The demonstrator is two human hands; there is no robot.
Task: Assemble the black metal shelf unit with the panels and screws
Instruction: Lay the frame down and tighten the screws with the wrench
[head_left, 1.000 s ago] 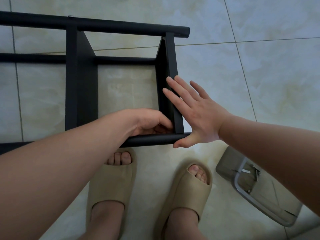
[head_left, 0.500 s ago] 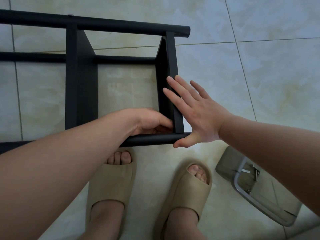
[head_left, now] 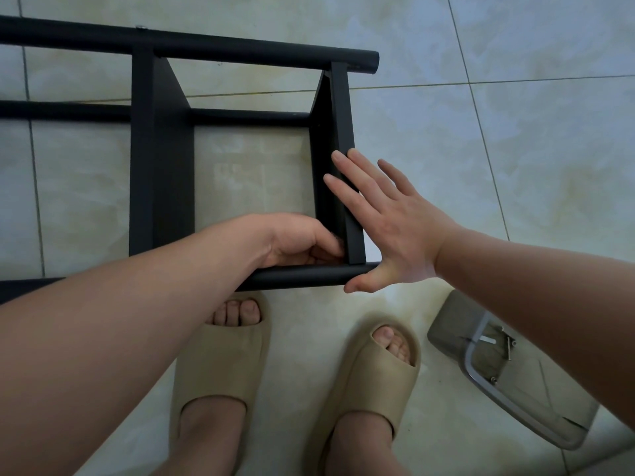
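The black metal shelf unit (head_left: 161, 149) lies on its side on the tiled floor, with round tubes front and back and flat panels between them. My right hand (head_left: 388, 225) presses flat, fingers straight, against the outer face of the end panel (head_left: 338, 139); its thumb rests by the end of the near tube (head_left: 302, 276). My left hand (head_left: 302, 240) reaches inside the frame at the corner where that panel meets the near tube, fingers curled. Whatever those fingers hold is hidden.
A clear plastic tray (head_left: 515, 383) with a few screws (head_left: 508, 345) lies on the floor at the lower right. My feet in beige slippers (head_left: 223, 362) stand just in front of the near tube. Pale floor tiles (head_left: 515, 132) stretch to the right.
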